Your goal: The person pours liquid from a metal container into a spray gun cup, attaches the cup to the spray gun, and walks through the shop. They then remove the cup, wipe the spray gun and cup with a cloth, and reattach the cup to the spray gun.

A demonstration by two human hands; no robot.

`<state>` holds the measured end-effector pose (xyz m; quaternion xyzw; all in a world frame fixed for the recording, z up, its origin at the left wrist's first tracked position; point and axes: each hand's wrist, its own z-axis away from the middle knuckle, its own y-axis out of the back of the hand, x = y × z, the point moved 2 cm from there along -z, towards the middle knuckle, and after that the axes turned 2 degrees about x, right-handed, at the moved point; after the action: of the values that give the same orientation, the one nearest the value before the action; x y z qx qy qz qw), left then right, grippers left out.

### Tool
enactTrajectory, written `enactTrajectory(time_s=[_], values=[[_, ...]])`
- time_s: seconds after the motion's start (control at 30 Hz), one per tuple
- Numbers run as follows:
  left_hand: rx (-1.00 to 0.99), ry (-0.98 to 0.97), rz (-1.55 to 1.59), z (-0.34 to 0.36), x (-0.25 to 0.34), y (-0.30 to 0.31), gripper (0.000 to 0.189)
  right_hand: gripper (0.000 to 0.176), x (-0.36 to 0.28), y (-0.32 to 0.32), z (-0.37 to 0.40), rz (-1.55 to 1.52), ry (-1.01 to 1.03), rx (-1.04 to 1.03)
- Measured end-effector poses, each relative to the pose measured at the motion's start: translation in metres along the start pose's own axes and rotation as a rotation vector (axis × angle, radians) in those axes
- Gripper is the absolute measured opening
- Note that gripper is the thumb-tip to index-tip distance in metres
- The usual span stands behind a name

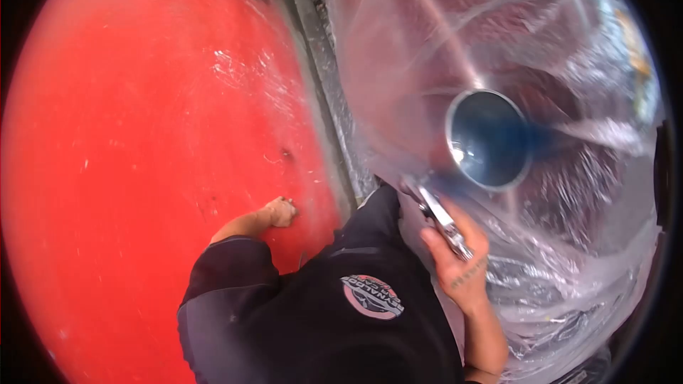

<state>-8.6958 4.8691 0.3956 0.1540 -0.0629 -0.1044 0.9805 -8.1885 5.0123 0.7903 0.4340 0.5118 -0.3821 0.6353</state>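
Observation:
My right hand (461,249) is wrapped round a shiny metal spray gun (441,220), its front end angled up and to the left. Just beyond it, a round blue-grey piece with a bright metal rim (489,139) shows amid clear plastic sheeting (398,50). Blue blur lies on both sides of this round piece. My left hand (282,211) is on the other side of my body, over a broad red surface (156,171). Its fingers are curled in, and I cannot tell what, if anything, is inside them.
Crinkled clear plastic covers the whole right side. A narrow grey strip (324,99) runs between the red surface and the sheeting. Small dark marks and pale scuffs dot the red surface. My dark shirt (334,320), with a round printed logo, fills the bottom middle.

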Motion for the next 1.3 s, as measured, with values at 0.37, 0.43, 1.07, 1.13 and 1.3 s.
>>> enactTrajectory(time_s=[0.37, 0.43, 1.07, 1.13, 1.3], values=[[0.047, -0.019, -0.140, 0.016, 0.021, 0.007, 0.052, 0.053, 0.030, -0.055, -0.127, 0.185, -0.121, -0.070], [0.056, -0.012, -0.132, 0.016, 0.020, 0.017, 0.052, 0.051, 0.036, -0.063, -0.146, 0.176, -0.067, -0.081], [0.464, 0.373, 0.083, -0.012, -0.146, 0.193, 0.039, 0.051, 0.090, -0.147, -0.417, 0.068, -0.150, -0.144], [0.478, 0.377, 0.158, -0.017, -0.140, 0.189, 0.037, 0.056, 0.090, -0.156, -0.461, 0.117, -0.123, -0.166], [0.616, 0.403, 0.299, -0.015, -0.153, 0.191, 0.032, 0.058, 0.052, -0.205, -0.561, 0.053, 0.008, -0.137]])
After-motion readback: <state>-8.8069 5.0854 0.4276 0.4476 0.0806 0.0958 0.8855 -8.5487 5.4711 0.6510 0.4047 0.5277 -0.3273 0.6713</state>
